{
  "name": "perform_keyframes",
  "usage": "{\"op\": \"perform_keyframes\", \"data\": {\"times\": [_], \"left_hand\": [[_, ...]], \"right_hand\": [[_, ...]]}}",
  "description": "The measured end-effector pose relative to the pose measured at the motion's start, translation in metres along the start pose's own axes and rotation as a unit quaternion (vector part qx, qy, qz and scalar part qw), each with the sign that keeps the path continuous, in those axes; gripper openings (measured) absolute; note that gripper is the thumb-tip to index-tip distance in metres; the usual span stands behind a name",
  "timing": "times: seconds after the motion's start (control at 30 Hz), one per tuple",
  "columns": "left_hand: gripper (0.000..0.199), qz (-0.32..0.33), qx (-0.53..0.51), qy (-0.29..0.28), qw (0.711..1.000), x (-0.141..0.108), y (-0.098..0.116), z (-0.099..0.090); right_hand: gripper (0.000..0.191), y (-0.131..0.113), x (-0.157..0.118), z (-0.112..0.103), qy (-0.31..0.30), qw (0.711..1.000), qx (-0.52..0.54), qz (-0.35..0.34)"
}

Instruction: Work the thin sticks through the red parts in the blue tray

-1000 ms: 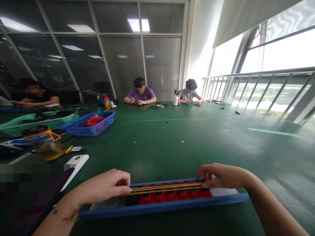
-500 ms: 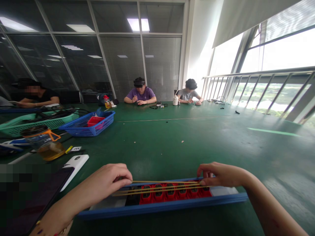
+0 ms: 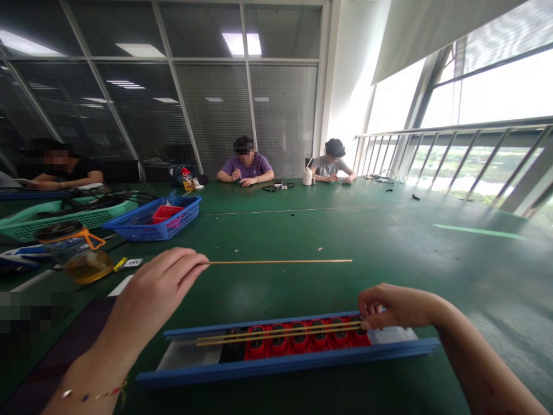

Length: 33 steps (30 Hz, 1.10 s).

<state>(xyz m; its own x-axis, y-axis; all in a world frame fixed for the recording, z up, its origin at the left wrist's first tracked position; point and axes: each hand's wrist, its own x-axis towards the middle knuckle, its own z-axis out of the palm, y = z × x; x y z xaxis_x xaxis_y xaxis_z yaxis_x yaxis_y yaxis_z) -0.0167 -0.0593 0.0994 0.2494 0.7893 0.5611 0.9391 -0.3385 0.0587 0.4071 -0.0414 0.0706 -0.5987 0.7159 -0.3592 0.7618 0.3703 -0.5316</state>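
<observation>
My left hand point(image 3: 159, 294) is closed in a pinch on the left end of a thin wooden stick point(image 3: 280, 262), held level above the green table. At lower right, my right hand point(image 3: 397, 308) has its fingertips closed on the right ends of a few more wooden sticks point(image 3: 285, 332). Those sticks lie lengthwise over a long tray with blue side rails point(image 3: 289, 369). Inside it is a row of several red holders point(image 3: 299, 349) with dark centres, and a black block point(image 3: 233, 351) sits at their left end.
A dark-screened device point(image 3: 64, 357) lies at my left. Beyond it are a jar of amber liquid point(image 3: 88, 265), a blue basket point(image 3: 142, 230) with a red box, and a green basket point(image 3: 99, 218) of cables. Two people sit across the table point(image 3: 432, 276), another at far left.
My left hand has risen away from the tray, carrying one stick up and forward. My right hand has shifted slightly right, staying at the ends of the other sticks.
</observation>
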Motion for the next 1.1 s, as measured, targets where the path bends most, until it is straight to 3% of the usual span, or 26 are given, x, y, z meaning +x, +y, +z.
{"op": "perform_keyframes", "data": {"times": [0.27,0.5,0.63,0.83,1.1], "left_hand": [[0.022,0.006,-0.048,-0.174,0.984,0.009,-0.005,0.060],[0.020,-0.004,-0.063,-0.243,0.968,-0.001,-0.003,0.091],[0.019,-0.017,-0.072,-0.278,0.958,-0.005,-0.001,0.101],[0.019,-0.032,-0.099,-0.308,0.946,-0.008,-0.004,0.106],[0.020,-0.036,-0.128,-0.305,0.943,-0.009,-0.009,0.111]], "right_hand": [[0.032,-0.001,0.001,0.000,0.014,0.999,0.003,-0.042],[0.031,-0.003,-0.003,-0.004,0.027,0.999,0.008,-0.040],[0.037,-0.007,-0.005,-0.006,0.065,0.997,0.025,-0.031],[0.044,-0.020,-0.003,-0.005,0.044,0.996,0.070,-0.033],[0.043,0.000,-0.021,-0.020,0.179,0.979,0.095,-0.022]]}}
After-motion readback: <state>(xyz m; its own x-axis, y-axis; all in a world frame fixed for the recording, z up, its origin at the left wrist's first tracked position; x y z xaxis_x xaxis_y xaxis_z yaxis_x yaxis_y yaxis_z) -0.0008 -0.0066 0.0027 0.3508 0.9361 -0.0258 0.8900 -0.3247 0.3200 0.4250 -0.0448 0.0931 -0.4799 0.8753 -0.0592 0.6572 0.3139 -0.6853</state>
